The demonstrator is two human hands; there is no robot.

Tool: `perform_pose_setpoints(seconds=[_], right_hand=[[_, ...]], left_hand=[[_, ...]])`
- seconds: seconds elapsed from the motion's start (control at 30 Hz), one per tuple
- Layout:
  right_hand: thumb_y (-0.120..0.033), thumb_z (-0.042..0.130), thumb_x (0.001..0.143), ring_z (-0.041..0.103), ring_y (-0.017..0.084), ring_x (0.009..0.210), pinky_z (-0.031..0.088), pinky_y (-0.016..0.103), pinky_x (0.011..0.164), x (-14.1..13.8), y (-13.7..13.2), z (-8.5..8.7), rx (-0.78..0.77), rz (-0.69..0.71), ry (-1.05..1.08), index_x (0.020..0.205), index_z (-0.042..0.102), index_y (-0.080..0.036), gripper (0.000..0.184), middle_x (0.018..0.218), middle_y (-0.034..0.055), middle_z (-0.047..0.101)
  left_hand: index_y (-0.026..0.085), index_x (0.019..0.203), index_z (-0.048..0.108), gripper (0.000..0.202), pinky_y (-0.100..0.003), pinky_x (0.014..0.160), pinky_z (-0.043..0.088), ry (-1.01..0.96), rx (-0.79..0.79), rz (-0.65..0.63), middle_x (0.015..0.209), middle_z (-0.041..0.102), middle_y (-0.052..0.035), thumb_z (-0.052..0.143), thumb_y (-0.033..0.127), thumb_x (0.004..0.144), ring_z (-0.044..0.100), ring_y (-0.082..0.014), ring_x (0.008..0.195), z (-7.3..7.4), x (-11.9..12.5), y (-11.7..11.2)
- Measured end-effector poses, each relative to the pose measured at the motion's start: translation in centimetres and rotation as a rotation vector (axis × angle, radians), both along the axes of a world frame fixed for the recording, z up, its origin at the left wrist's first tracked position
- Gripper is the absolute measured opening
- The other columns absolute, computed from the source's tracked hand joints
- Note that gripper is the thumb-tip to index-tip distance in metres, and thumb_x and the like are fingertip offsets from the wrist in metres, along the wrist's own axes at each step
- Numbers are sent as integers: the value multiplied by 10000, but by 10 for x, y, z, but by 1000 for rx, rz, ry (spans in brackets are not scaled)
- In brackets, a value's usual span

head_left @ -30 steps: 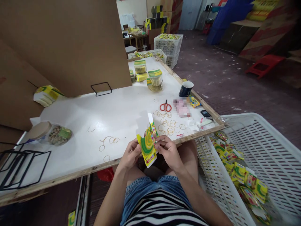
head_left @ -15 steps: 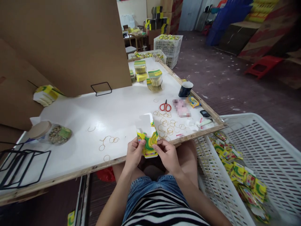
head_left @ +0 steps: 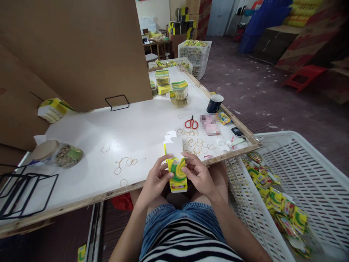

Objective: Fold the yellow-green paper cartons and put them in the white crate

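Between my two hands is a small yellow and green printed carton (head_left: 177, 176), held above my lap at the table's front edge. White inner flaps stand up from its top end. My left hand (head_left: 158, 177) grips the carton's left side, thumb on the printed front and fingers behind. On the right side my right hand (head_left: 198, 175) pinches it, thumb on the front face. Rubber bands (head_left: 195, 142) lie scattered on the table just beyond the right hand. The fingers behind the carton are partly hidden.
Red-handled scissors (head_left: 191, 123), a dark mug (head_left: 215, 104) and a black device (head_left: 237, 132) lie on the table's right. Bundled cartons (head_left: 180, 92) stand farther back. A jar (head_left: 68, 155) and black wire rack (head_left: 27, 193) sit left. A white crate (head_left: 294, 136) of packs stands right.
The carton has come slightly lower and to the right, and its printed front now stands straighter. Its white flaps sit differently. Both hands have shifted their hold along its sides.
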State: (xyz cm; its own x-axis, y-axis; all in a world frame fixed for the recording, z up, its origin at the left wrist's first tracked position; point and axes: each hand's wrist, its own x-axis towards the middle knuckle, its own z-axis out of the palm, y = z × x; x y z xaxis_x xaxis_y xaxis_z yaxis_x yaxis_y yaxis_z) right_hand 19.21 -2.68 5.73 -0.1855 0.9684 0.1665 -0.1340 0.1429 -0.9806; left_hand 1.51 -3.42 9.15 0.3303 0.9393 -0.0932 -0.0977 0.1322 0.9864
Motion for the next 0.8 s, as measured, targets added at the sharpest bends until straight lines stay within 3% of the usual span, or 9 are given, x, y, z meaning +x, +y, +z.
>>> perform_pose_setpoints(seconds=[0.1,0.23,0.3,0.37,0.4,0.5,0.6,0.7,0.8], right_hand=[[-355,555,911,610,149,781,511,255,692,7,2,7,45,33,-78,1001,612,-220,172,888,22,636],[-351,527,928,585,160,748,481,273,675,9,4,12,127,-28,-194,798,615,-204,215,783,23,615],[-353,539,919,603,176,802,489,284,698,7,3,10,132,-83,-181,825,620,-207,192,834,38,633],[-354,568,902,618,175,818,503,278,680,4,2,6,80,-128,-107,993,594,-224,161,910,46,649],[-354,585,892,621,168,798,508,270,658,3,2,4,47,-142,-66,1092,550,-237,234,934,44,653],[-350,612,877,620,150,772,517,260,651,1,1,-2,23,-169,-35,1207,484,-257,366,1028,50,654],[-352,599,886,614,159,825,513,264,686,2,2,-4,73,-206,-109,1129,584,-242,267,1055,57,645],[-352,591,893,584,153,765,495,263,656,5,4,-3,95,-222,-153,1087,629,-241,227,940,35,639],[-347,595,893,550,138,730,475,251,619,7,5,-1,120,-222,-174,1063,651,-250,204,956,28,617]], left_hand=[[227,1118,476,387,-293,734,548,-36,-43,-32,992,693,-68,698,284,805,680,-199,847,-3,0,-3],[240,1099,459,432,-291,719,545,-67,-92,-30,986,690,-60,734,298,771,687,-202,839,-8,3,-6],[290,1265,361,600,-306,724,551,-97,-103,-24,1053,679,-73,722,304,786,694,-207,850,-9,4,-7],[328,1392,208,785,-328,744,556,-114,-111,-32,1111,666,-96,716,303,795,698,-216,867,-10,4,-7],[324,1413,179,819,-335,756,556,-112,-117,-42,1133,660,-108,716,304,795,697,-221,879,-11,4,-6],[272,1371,281,719,-330,781,550,-96,-128,-48,1162,653,-129,713,310,798,690,-227,918,-15,3,-5],[251,1321,339,654,-326,782,549,-96,-133,-21,1160,659,-129,719,302,792,688,-226,921,-17,4,-4],[252,1309,344,659,-330,765,556,-107,-139,-9,1147,666,-127,733,299,778,691,-229,910,-16,5,-4],[253,1291,355,645,-333,767,558,-109,-143,0,1137,671,-124,737,305,773,691,-233,915,-15,4,-4]])
